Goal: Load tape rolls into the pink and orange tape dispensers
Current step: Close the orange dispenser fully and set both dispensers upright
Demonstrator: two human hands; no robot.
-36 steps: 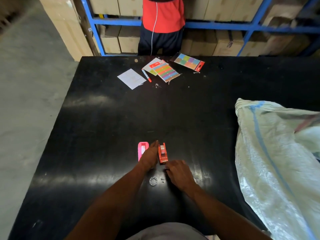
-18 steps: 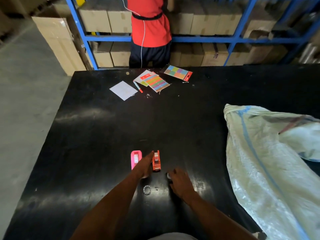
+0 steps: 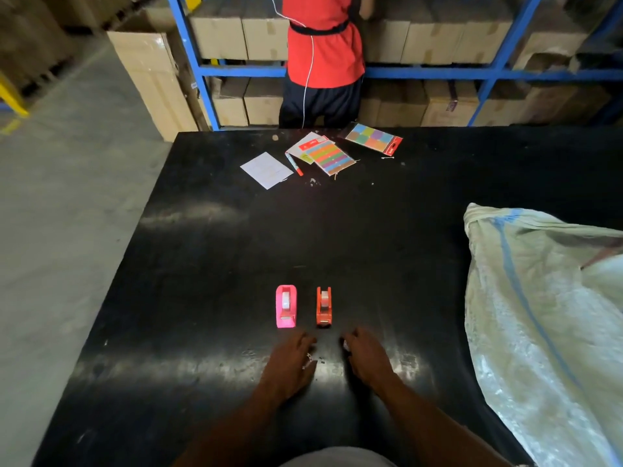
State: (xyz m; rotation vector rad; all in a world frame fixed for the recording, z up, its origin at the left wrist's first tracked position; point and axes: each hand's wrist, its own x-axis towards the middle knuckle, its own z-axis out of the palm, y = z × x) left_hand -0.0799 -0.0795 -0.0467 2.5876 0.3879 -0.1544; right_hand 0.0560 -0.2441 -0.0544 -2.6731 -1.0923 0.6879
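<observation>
Head view: both hands (image 3: 328,360) now off the dispensers (image 3: 305,307).

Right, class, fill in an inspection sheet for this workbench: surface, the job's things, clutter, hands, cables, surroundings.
Surface: black table, glossy, scuffed near the front edge.
Job's things: pink dispenser and orange dispenser stand side by side, apart, each with a tape roll in it.
Clutter: white paper, pen, two coloured sticky-note packs at the far edge; woven sack on the right; small bits between the hands.
Hands: left hand and right hand rest just short of the dispensers, touching neither; grip unclear.
Cables: white cord hanging on a person in red.
Surroundings: blue shelving with cardboard boxes, concrete floor.
</observation>
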